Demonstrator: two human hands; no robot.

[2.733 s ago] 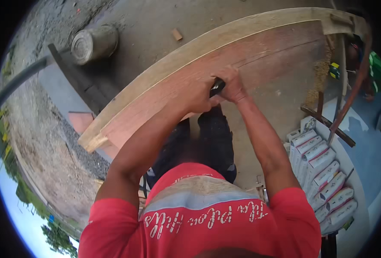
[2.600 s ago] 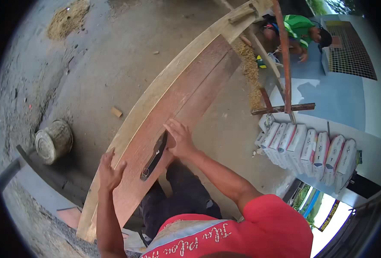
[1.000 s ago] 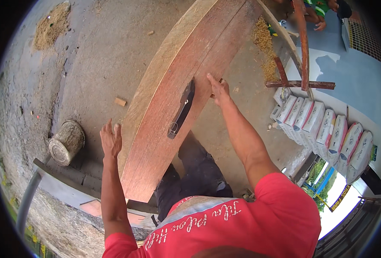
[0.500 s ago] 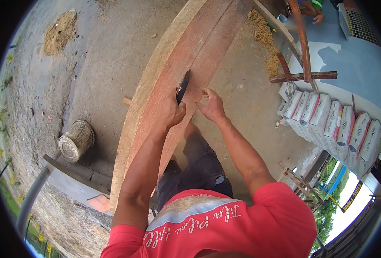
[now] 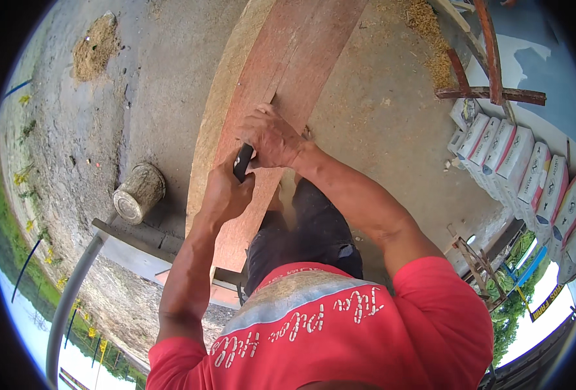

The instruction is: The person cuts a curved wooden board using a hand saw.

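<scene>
Both my hands bear on the long reddish-brown wooden plank (image 5: 281, 71): my left hand (image 5: 226, 195) fisted around the black tool handle (image 5: 242, 162), my right hand (image 5: 271, 136) pressed over its front. On this plank a slip could gouge the wood or nick my fingers.

Left hand (image 5: 226, 192) and right hand (image 5: 271, 136) gripping dark tool (image 5: 242, 161) on reddish wooden plank (image 5: 301, 52), log stump (image 5: 138, 192) nearby
</scene>
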